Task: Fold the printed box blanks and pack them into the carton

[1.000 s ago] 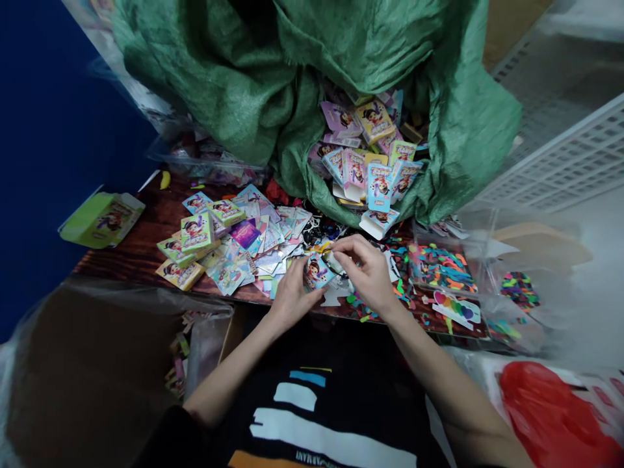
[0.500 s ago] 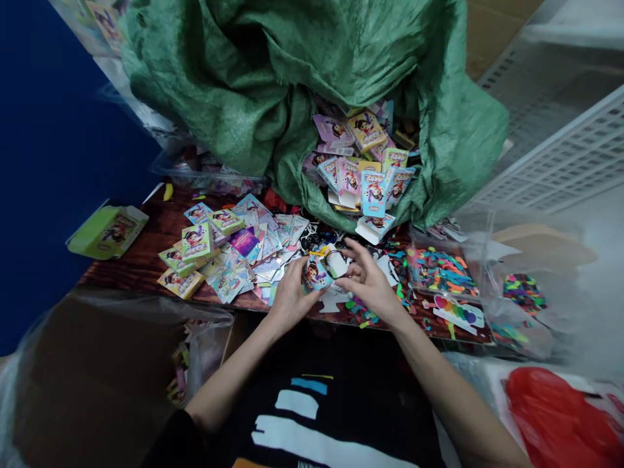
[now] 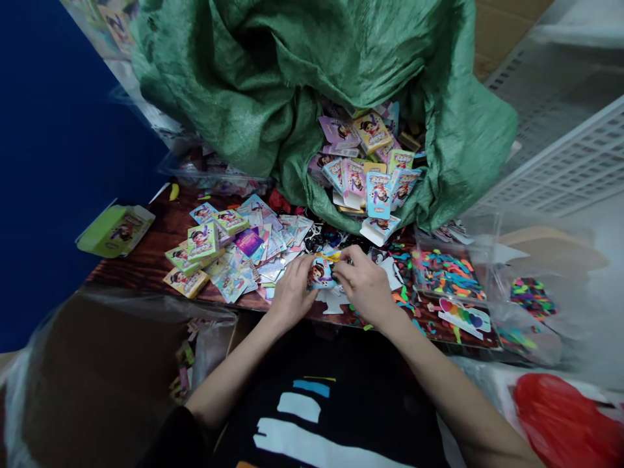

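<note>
Your green woven sack (image 3: 292,78) lies slumped across the back of the counter (image 3: 136,270), its mouth open toward you and spilling printed cartons (image 3: 370,175). A loose heap of cards and cartons (image 3: 234,250) covers the counter left of centre. A clear tray (image 3: 415,257) of coloured pieces sits to the right. Your left hand (image 3: 292,292) is curled closed around one small carton (image 3: 322,273) at the counter's near edge, between both hands. Your right hand (image 3: 363,283) has its fingertips pinched on that carton's top end. The carton shows a cartoon figure, but its lettering cannot be read.
</note>
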Action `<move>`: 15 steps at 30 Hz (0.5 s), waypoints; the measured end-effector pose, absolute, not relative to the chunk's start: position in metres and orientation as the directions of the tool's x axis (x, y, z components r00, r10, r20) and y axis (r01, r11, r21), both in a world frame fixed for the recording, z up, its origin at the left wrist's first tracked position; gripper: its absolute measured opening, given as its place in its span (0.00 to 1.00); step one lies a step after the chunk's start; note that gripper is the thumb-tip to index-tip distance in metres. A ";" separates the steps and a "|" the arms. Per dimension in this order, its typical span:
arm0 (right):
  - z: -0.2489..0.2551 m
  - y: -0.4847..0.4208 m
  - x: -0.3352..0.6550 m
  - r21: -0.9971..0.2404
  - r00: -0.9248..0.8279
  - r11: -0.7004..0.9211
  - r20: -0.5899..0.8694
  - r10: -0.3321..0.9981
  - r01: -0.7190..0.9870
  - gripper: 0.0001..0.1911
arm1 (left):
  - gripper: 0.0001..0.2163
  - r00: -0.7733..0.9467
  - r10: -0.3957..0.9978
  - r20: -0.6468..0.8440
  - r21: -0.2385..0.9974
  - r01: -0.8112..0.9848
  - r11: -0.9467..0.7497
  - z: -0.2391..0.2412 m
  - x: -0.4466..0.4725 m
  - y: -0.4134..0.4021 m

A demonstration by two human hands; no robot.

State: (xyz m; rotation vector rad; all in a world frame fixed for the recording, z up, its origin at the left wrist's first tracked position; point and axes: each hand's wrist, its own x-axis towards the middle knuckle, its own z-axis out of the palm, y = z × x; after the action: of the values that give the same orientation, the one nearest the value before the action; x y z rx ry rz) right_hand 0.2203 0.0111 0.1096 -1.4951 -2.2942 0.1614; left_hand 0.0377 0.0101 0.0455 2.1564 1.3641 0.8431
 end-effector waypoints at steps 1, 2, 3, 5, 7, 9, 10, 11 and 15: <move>0.112 0.012 0.216 -0.244 -0.360 0.407 0.216 0.908 0.880 0.14 | 0.30 0.329 0.908 0.259 0.656 0.631 -0.415 0.045 0.038 0.010; 0.114 0.013 0.212 -0.208 -0.355 0.384 0.164 0.920 0.900 0.15 | 0.30 0.328 0.907 0.264 0.659 0.625 -0.418 0.044 0.038 0.010; 0.116 0.014 0.208 -0.201 -0.343 0.360 0.112 0.932 0.911 0.15 | 0.30 0.322 0.908 0.269 0.665 0.620 -0.417 0.042 0.038 0.011; 0.119 0.012 0.203 -0.264 -0.322 0.315 0.018 0.947 0.912 0.14 | 0.30 0.299 0.912 0.279 0.675 0.615 -0.408 0.039 0.037 0.011; 0.118 0.010 0.201 -0.391 -0.302 0.259 -0.050 0.952 0.883 0.18 | 0.29 0.279 0.917 0.284 0.683 0.612 -0.398 0.036 0.035 0.012; 0.114 0.007 0.201 -0.579 -0.300 0.182 -0.114 0.947 0.795 0.21 | 0.29 0.271 0.920 0.282 0.693 0.605 -0.391 0.034 0.034 0.011; 0.110 0.006 0.202 -0.690 -0.306 0.124 -0.147 0.941 0.713 0.20 | 0.29 0.269 0.921 0.280 0.699 0.600 -0.388 0.034 0.034 0.011; 0.107 0.005 0.204 -0.794 -0.314 0.051 -0.180 0.932 0.606 0.19 | 0.29 0.267 0.922 0.281 0.705 0.595 -0.387 0.034 0.034 0.010; 0.105 0.000 0.212 -0.951 -0.209 -0.122 -0.186 0.960 0.286 0.10 | 0.29 0.263 0.919 0.292 0.710 0.584 -0.393 0.035 0.035 0.010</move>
State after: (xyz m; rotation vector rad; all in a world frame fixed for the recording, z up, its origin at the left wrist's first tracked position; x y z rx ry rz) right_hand 0.2122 -0.0004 0.1047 -1.4138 -1.5156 1.3637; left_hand 0.0351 0.0101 0.0351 2.0744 1.3582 0.9572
